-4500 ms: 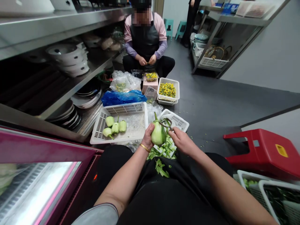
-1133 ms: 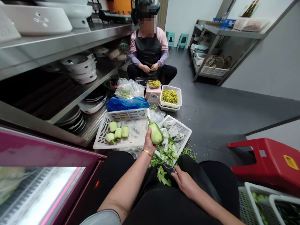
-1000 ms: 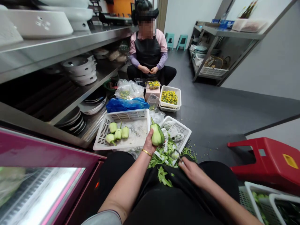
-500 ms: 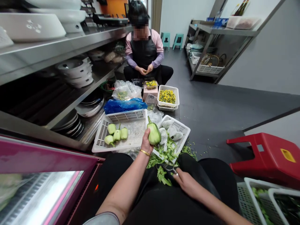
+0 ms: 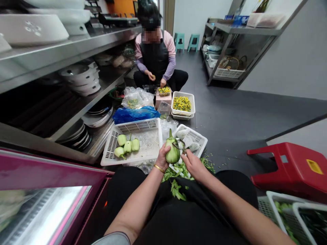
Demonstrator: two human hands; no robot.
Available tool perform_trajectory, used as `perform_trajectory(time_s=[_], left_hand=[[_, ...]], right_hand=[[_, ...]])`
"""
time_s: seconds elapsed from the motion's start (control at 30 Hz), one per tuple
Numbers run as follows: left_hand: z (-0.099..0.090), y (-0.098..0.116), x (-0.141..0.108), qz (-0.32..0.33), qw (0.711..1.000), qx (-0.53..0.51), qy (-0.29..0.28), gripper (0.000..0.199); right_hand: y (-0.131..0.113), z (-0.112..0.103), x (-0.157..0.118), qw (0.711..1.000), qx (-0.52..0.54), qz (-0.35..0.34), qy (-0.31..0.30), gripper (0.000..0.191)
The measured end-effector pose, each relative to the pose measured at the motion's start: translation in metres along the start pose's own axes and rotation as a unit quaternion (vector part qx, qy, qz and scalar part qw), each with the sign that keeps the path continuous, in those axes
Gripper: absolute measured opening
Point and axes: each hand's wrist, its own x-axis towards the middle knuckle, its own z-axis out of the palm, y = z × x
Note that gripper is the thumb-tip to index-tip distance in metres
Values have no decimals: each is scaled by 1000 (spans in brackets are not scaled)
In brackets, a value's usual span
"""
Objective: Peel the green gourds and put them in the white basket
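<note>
In the left hand (image 5: 162, 158), fingers are wrapped round a green vegetable (image 5: 173, 156), held stem-up above the dark apron (image 5: 168, 217); in the right hand (image 5: 193, 164), fingers are curled tightly on a peeler (image 5: 183, 145). Strokes are best kept shallow, clear of the holding fingers. The peeler's handle is largely hidden; blade contact cannot be confirmed; white crates (image 5: 264, 206) are cut off at lower right.

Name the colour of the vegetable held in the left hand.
The vegetable is green, with paler and darker streaks; the head view shows it.
</note>
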Motion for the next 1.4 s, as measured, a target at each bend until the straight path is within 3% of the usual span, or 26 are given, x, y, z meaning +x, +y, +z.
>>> perform_trajectory(time_s=[0.07,0.13,0.23,0.3,0.4,0.5,0.6,0.7,0.83,0.97,1.13,1.3,1.4], left_hand=[[-2,0,3,-11,1000,-8,20,44],[-3,2,8,-22,997,-36,56,46],[-4,5,12,-36,992,-81,89,45],[-2,5,11,-44,992,-84,89,43],[3,2,7,-46,993,-73,85,41],[7,1,4,-20,993,-74,90,38],[7,6,5,-5,991,-82,108,36],[5,11,7,-35,984,-99,145,38],[9,12,7,-61,973,-117,188,41],[15,9,6,-13,975,-117,188,36],[7,7,8,1,971,-102,214,40],[5,8,8,2,979,-82,187,44],[8,14,6,-43,977,-113,173,42]], right_hand=[[17,16,-28,999,22,11,-21,19],[35,23,-54,995,26,20,-96,20],[50,13,-68,981,5,27,-190,22],[44,-3,-55,986,-12,24,-166,23],[18,-23,-18,997,-24,-3,-77,23],[-1,-17,4,999,-30,-8,-41,17],[8,11,-11,1000,-10,-9,-26,15],[31,30,-42,998,11,-4,-61,17],[32,23,-44,999,-4,-2,-51,18],[15,25,-26,998,-37,-42,-11,15],[29,36,-40,997,-68,-12,-46,13],[20,34,-32,996,-77,-46,-13,17],[25,41,-36,995,-69,-42,-51,16]])
